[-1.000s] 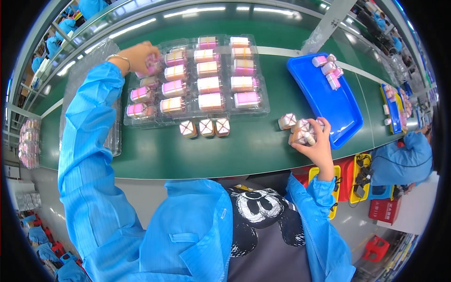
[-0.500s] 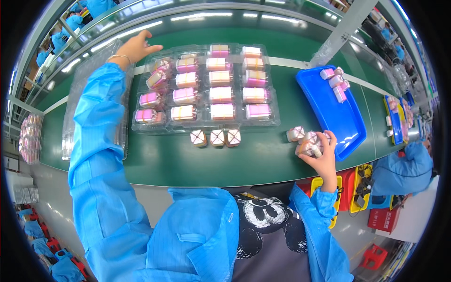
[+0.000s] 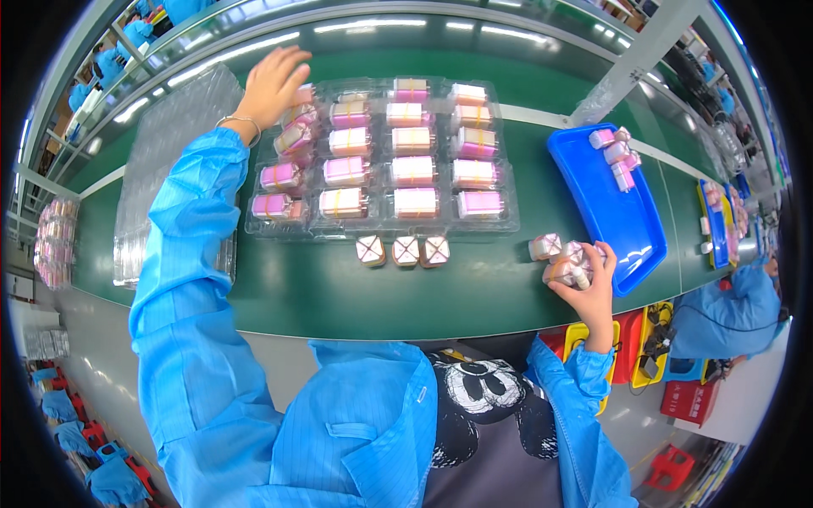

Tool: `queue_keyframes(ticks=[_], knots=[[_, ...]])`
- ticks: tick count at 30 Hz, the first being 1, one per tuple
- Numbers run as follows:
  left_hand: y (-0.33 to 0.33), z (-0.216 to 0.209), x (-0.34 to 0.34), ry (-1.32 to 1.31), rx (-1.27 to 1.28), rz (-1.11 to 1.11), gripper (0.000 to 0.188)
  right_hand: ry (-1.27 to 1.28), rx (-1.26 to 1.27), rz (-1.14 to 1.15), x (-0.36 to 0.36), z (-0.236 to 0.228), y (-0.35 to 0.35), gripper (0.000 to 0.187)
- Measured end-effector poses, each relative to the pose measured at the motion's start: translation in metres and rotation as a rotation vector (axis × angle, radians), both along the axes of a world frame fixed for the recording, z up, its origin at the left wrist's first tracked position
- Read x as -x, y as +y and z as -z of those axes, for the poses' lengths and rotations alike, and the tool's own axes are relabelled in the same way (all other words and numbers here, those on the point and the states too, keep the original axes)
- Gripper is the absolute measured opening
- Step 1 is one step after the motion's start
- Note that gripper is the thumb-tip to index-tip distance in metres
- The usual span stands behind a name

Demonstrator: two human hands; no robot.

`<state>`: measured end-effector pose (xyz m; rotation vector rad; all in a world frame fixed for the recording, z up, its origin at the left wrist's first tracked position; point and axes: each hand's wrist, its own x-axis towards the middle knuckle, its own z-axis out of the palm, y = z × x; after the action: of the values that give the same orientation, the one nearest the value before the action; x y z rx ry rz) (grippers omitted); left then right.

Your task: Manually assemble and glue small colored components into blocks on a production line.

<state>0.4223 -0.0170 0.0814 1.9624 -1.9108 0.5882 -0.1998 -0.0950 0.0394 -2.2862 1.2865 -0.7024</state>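
A clear plastic tray (image 3: 381, 227) holds rows of small pink-and-white blocks with yellow bands. Over its far left corner is my left hand (image 3: 273, 87), fingers stretched out and apart, close beside a block (image 3: 301, 93) there. Whether it touches that block is hard to see. On the right, my right hand (image 3: 593, 292) curls its thumb and fingers around a cluster of similar blocks (image 3: 563, 269) standing on end on the green table. One more upright block (image 3: 544, 246) stands just left of the cluster. Three upright blocks (image 3: 406, 251) with crossed tops line the tray's near edge.
A blue bin (image 3: 627, 245) sits beyond my right hand, several blocks (image 3: 621, 157) at its far end. Left of the tray lies a stack of clear plastic trays (image 3: 169, 161). The green table (image 3: 440, 309) ends at my body. A co-worker in blue (image 3: 720, 313) is at right.
My left hand has moved right, relative to the tray, closer to the far left block. The whole view has shifted slightly. My right hand stays around the block cluster.
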Motion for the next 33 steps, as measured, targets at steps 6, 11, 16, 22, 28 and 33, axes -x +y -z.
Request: queue_keyframes(ticks=[6, 11, 16, 22, 28, 33], knots=[[0.03, 0.026, 0.053, 0.277, -0.35, -0.234, 0.056, 0.009, 0.04, -0.011, -0.002, -0.001, 0.002, 0.078], [0.029, 0.023, 0.082, -0.02, -0.558, -0.507, 0.057, 0.031, 0.031, -0.015, -0.008, -0.006, 0.005, 0.08], [0.031, 0.033, 0.057, 0.377, -0.361, -0.321, 0.065, 0.006, 0.018, 0.041, -0.013, -0.011, 0.012, 0.079], [0.03, 0.034, 0.073, 0.128, -0.361, -0.377, 0.071, 0.019, 0.061, 0.161, -0.028, -0.001, 0.009, 0.066], [0.016, -0.031, 0.165, 0.101, 0.05, -0.155, 0.041, 0.029, 0.108, 0.111, -0.024, -0.002, 0.011, 0.06], [0.036, -0.044, 0.33, 0.579, -0.127, 0.512, 0.049, 0.022, 0.072, -0.032, -0.01, -0.004, 0.008, 0.061]])
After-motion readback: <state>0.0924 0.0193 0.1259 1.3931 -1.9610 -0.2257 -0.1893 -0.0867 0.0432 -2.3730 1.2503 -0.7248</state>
